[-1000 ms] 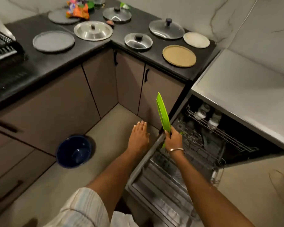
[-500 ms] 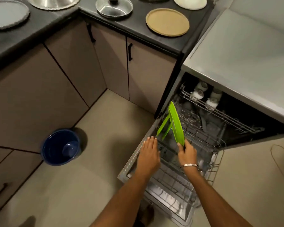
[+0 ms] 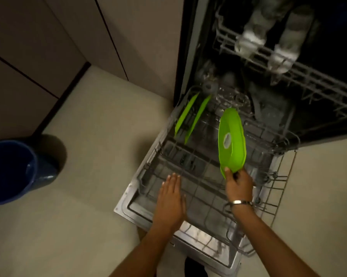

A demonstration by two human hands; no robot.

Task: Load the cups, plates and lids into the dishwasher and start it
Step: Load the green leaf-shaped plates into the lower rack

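**Plate 3 going into lower rack — loading early, start not done**

Left hand [image 3: 171,198]: flat, fingers straight and together, palm down over the near-left part of the lower rack [image 3: 276,204]. Holds nothing; can't tell if it touches the wires or hovers above them.

Right hand [image 3: 238,183]: thumb and fingers pinch the bottom rim of a green plate [image 3: 231,140], held on edge, nearly upright, above the middle of the rack just beyond the hand. Not seated in the tines yet, as far as I can judge.

Beyond and left of both hands: two green plates [image 3: 190,116] already slotted on edge at the rack's far-left side, side by side.

Further out, past the right hand: upper rack [image 3: 288,62] carries two pale cup-like items [image 3: 268,37], blurred.

Dishwasher door [image 3: 132,206] is down, lower rack pulled out over it.

Judgement: some plates and cups in; this plate still to seat, anything left outside the frame unknown, then rack in, door shut, start.

Labels: round whitish sticker [image 3: 227,140] on the held plate; text unreadable. No other writing visible.

Left of the left hand: blue bucket [image 3: 14,172] on the floor.
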